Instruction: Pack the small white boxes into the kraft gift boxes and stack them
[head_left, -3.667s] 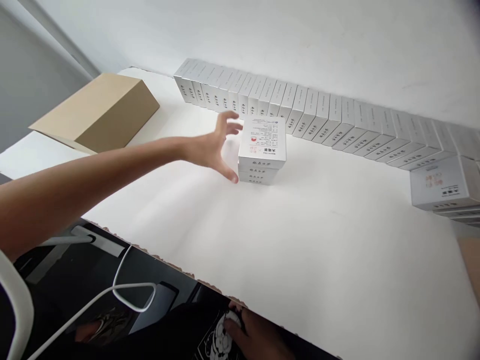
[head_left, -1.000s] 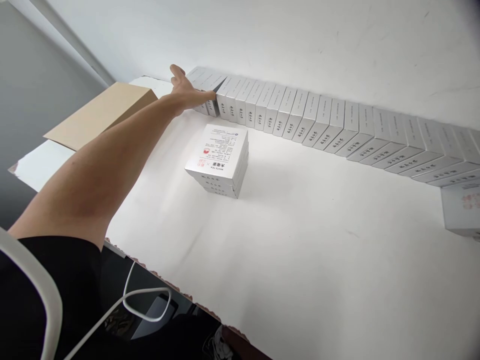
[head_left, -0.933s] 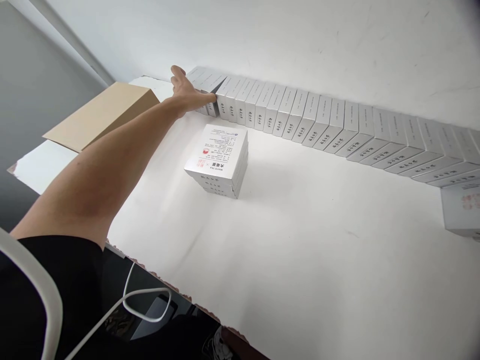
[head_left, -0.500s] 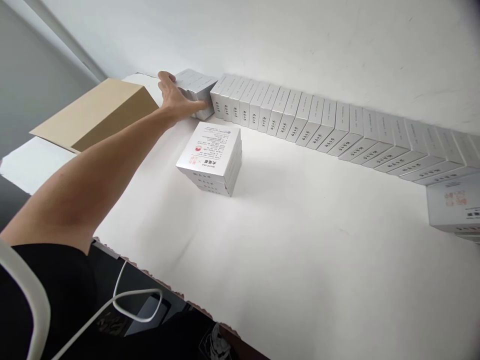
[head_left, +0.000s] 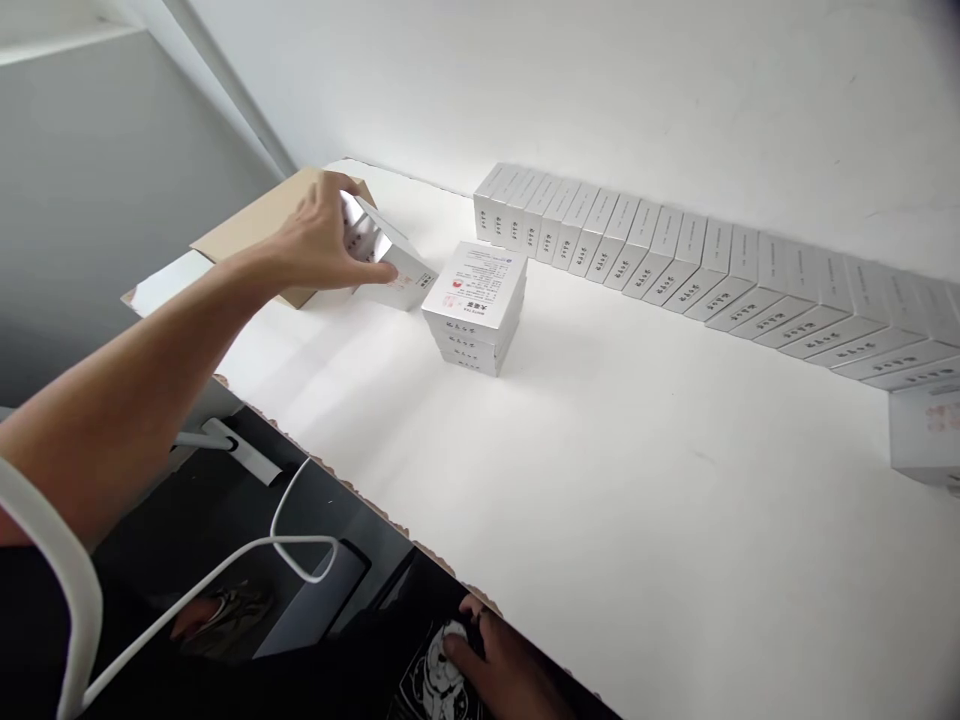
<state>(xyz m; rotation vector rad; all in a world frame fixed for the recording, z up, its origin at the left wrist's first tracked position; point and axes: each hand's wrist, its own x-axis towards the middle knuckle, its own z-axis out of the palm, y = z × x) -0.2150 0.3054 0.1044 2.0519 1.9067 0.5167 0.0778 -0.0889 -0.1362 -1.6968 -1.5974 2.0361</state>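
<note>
My left hand (head_left: 322, 240) is closed round a few white boxes (head_left: 390, 265), held tilted just above the white table (head_left: 615, 470), left of a small stack of the same boxes (head_left: 476, 305). A long leaning row of white boxes (head_left: 675, 265) runs along the back wall. My right hand (head_left: 499, 665) rests low at the table's near edge on dark printed cloth, its fingers curled; what they hold, if anything, I cannot make out.
A brown cardboard box (head_left: 255, 225) lies behind my left hand at the table's far left. Another stack of white boxes (head_left: 926, 435) sits at the right edge. A white cable (head_left: 247, 560) loops below the near table edge.
My left hand pulled a few boxes off the left end of the row and carried them toward me and left, beside the small stack. The row's left end is shorter.
</note>
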